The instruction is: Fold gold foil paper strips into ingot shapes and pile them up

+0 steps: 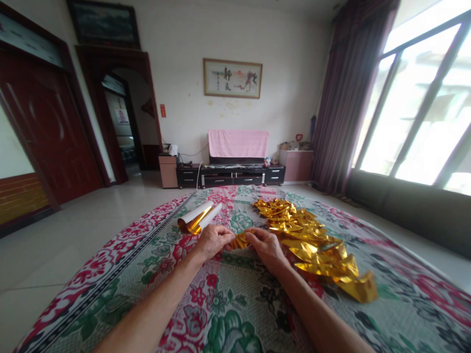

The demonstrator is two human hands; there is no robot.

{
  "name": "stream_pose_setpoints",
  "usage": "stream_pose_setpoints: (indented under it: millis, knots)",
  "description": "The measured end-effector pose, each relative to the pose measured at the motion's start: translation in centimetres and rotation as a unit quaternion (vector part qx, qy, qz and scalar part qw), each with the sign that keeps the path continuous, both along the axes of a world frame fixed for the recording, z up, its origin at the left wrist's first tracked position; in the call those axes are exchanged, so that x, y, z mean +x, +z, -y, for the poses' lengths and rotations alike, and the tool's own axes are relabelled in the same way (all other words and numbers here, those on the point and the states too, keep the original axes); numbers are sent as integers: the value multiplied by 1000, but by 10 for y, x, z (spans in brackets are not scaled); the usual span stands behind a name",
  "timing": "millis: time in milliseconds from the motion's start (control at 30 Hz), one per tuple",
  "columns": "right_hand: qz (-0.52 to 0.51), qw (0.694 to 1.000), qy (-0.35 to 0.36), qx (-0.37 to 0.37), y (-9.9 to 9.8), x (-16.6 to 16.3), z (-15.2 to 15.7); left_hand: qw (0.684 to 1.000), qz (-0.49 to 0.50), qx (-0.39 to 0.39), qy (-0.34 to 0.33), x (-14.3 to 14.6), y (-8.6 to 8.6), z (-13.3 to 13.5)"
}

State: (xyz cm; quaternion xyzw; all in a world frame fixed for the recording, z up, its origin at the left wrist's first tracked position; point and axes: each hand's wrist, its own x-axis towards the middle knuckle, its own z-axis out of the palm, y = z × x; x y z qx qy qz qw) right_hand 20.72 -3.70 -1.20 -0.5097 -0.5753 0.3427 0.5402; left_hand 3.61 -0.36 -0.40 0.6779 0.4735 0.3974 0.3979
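Note:
Between my two hands is a small piece of gold foil paper [240,241], creased into folds. My left hand [215,241] pinches its left end, and the fingers of my right hand [265,246] close on its right end. Just beyond my left hand lie curled sheets of foil paper [198,218], gold on one side and white on the other. Right of my right hand spreads a heap of folded gold foil pieces [316,245], boat-like in shape, reaching from the far part of the cloth toward the near right.
A flowered cloth [147,289] in red, green and grey covers the round surface under my hands. Across the tiled floor [33,260] stands a low black cabinet [221,180] with a pink cloth [238,143] draped above it. A window [423,108] and curtain are at right.

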Motion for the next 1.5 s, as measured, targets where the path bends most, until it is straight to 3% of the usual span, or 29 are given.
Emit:
stream_pose_setpoints:
  millis: [533,900,1300,1500]
  knots:
    - [58,998,8,26,4,2,2,1000,1,-22,-9,-2,4,4]
    - [-23,1000,5,-12,1,1,0,999,11,-26,-22,-1,1,0]
    - [-5,1000,-24,-14,-1,-5,-5,988,-32,-152,-9,4,18,9]
    - [-15,1000,-9,10,1,-6,-1,986,-36,-158,-30,1,19,9]
